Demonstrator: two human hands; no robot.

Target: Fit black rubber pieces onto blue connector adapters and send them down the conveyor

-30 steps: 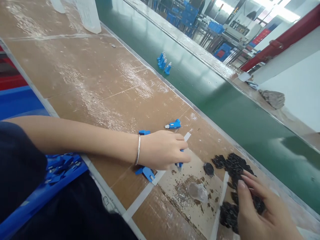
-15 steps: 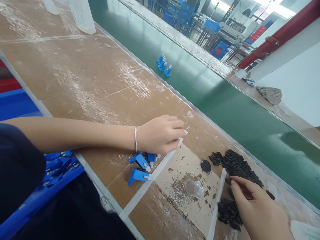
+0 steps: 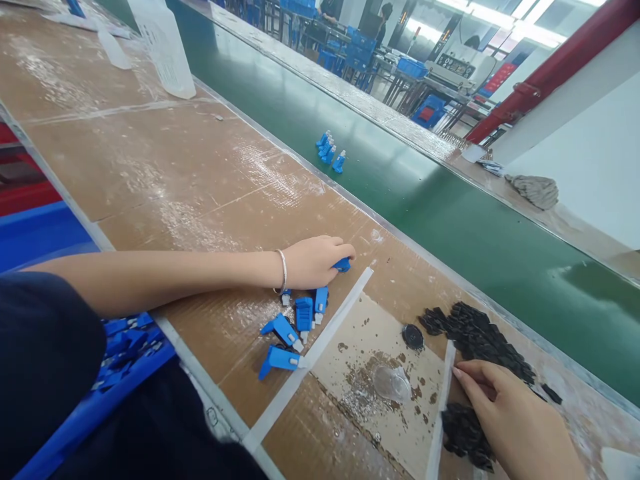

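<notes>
My left hand [image 3: 316,261], a silver bracelet at its wrist, rests on the brown taped bench [image 3: 165,180] with its fingers closed around a blue plastic connector [image 3: 343,265]. Several more blue connectors [image 3: 294,327] lie loose just below that hand. My right hand [image 3: 515,420] lies at the lower right on a heap of small black parts [image 3: 475,340], fingers curled into them; whether it grips one is hidden. A clear plastic cap [image 3: 391,383] sits on the worn patch between the hands.
A green conveyor belt [image 3: 450,213] runs along the far side with a cluster of blue connectors [image 3: 330,148] on it. A blue bin [image 3: 120,347] of connectors is at my lower left. White plastic containers [image 3: 163,47] stand far left. A grey rag [image 3: 534,189] lies beyond the belt.
My left hand drew back left and closed on a blue connector; more connectors now lie below it. My right hand slid down over the black parts. The view tilted slightly.
</notes>
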